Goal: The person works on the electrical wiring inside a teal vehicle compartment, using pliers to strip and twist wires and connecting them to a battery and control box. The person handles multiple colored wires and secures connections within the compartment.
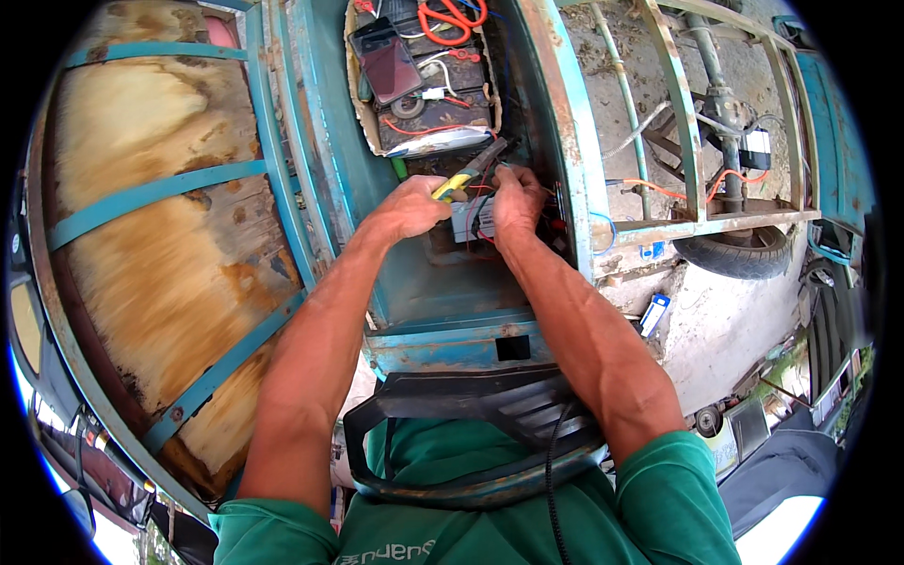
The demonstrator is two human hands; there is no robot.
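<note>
My left hand is closed round the yellow-handled pliers, whose dark jaws point up and to the right. Close by on the right, my right hand has its fingers pinched together at the thin wires, near the jaws. Just which wire sits in those fingers is hard to make out. Below the pliers, a grey box-shaped unit with wires over it lies inside the blue metal compartment, partly covered by my hands.
Ahead stands an open carton with a phone, orange-handled scissors and loose cables. A wooden panel with blue straps is on the left. To the right are a rusty metal frame and a tyre.
</note>
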